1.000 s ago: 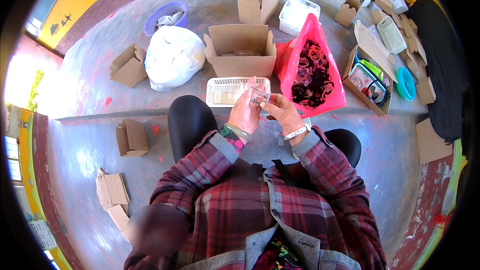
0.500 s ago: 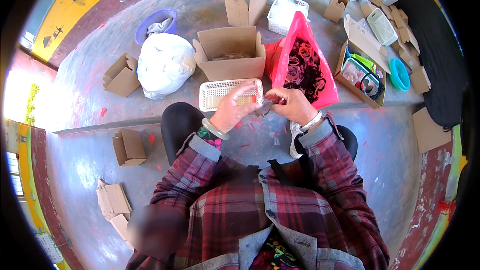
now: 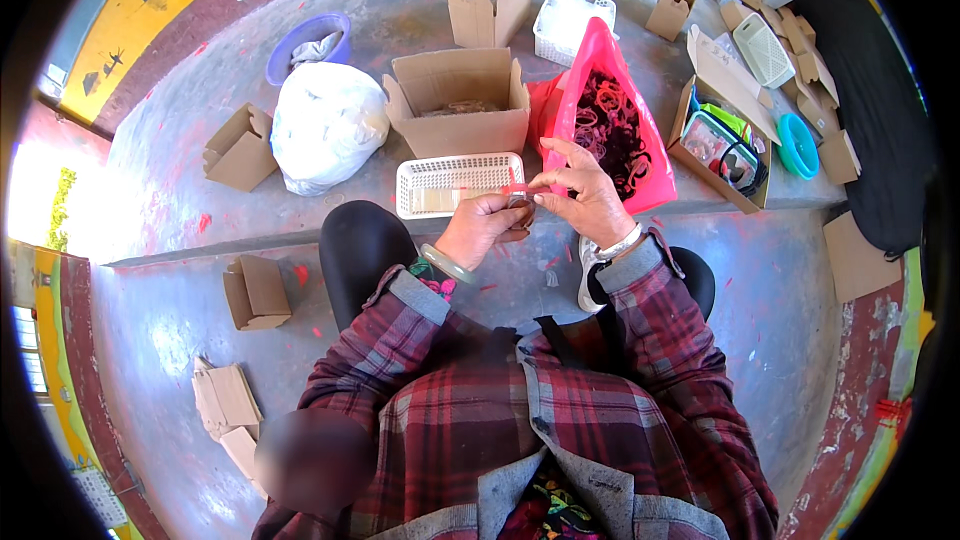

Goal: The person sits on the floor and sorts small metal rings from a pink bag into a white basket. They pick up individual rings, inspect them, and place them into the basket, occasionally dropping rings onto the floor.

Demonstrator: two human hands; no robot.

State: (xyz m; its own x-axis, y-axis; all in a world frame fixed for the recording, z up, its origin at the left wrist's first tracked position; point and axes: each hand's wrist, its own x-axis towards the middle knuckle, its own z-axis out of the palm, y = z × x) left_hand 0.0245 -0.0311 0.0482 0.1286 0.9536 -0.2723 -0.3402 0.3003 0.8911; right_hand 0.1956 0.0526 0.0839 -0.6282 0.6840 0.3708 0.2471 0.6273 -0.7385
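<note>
Both my hands meet above the front of the white plastic basket (image 3: 412,200). My left hand (image 3: 480,230) is closed, with thumb and fingers pinching a small brownish piece (image 3: 519,210), its kind too small to tell. A thin red strip (image 3: 515,188) shows at the fingertips between the hands. My right hand (image 3: 590,198) has thumb and forefinger brought together at the same spot, other fingers loosely raised; what it pinches is partly hidden. Just beyond it stands an open pink plastic bag (image 3: 655,165) full of dark and reddish ring-shaped bands (image 3: 605,125).
Behind the basket stands an open cardboard box (image 3: 460,132), beside a stuffed white bag (image 3: 328,130). A purple basin (image 3: 278,58) is further left. To the right are a box of mixed items (image 3: 722,155) and a turquoise basin (image 3: 797,148). A raised ledge (image 3: 240,240) crosses ahead.
My left hand has turned from spread fingers to a closed pinch, moving slightly nearer to me. My right hand's fingers have lifted and extended. The red strip now shows between them.
</note>
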